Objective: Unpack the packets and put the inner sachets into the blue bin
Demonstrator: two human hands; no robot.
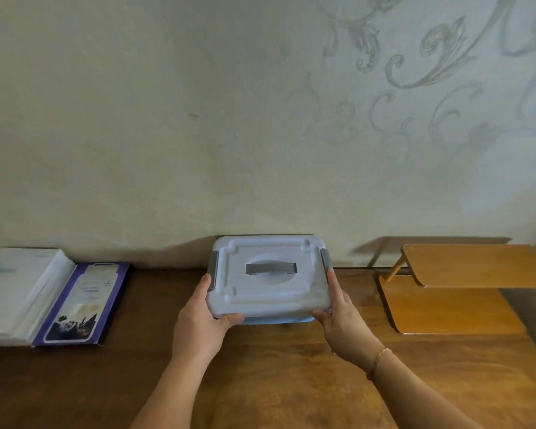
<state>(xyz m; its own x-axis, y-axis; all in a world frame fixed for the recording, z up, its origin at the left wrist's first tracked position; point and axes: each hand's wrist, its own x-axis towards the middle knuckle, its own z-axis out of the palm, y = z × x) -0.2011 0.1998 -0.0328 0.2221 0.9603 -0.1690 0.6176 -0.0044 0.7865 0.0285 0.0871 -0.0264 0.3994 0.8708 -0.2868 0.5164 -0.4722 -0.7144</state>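
- No text, brand, number or sign can be read anywhere.
- The purple packet point(81, 305), well to the left of the left hand point(198, 317), carries a few faint lines of print on its pale middle panel, too blurred to make out.
- The white packets point(16, 292) just beside it, further left, show a pale teal mark near the top, also unreadable.
- The lid of the blue bin point(270, 274) between the left hand and the right hand point(341, 323) bears no lettering that shows.
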